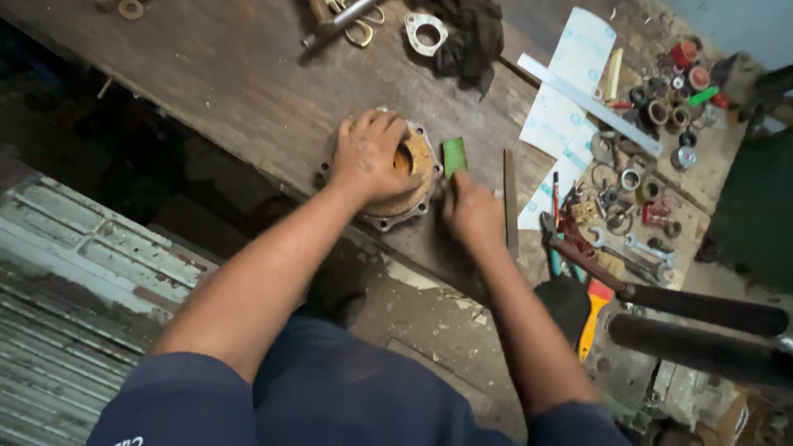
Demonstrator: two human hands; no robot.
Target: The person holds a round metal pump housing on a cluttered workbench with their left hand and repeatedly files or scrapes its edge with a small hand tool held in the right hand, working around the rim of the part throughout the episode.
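Nearest me are my dark blue trousers, then my forearms reaching out over the worn wooden desk (248,91). My left hand (368,157) lies spread over the round, rusty flanged metal housing (413,177) with bolt lugs round its rim, fingers curled over the top to pin it flat on the desk. My right hand (471,211) sits just beside the housing's right edge, closed around a small flat green strip (454,155) that stands up from my fist against the flange. To work this edge well, I judge I should keep the left palm pressing down firmly so the housing cannot turn, and hold the strip flat to the surface, not on a corner. A long flat metal file (510,202) lies just right of my fist. Farther right lie spanners (648,248), rings and small fittings; beyond, a steel ruler (591,103) on white paper sheets (570,66), and a dark rag (471,33).
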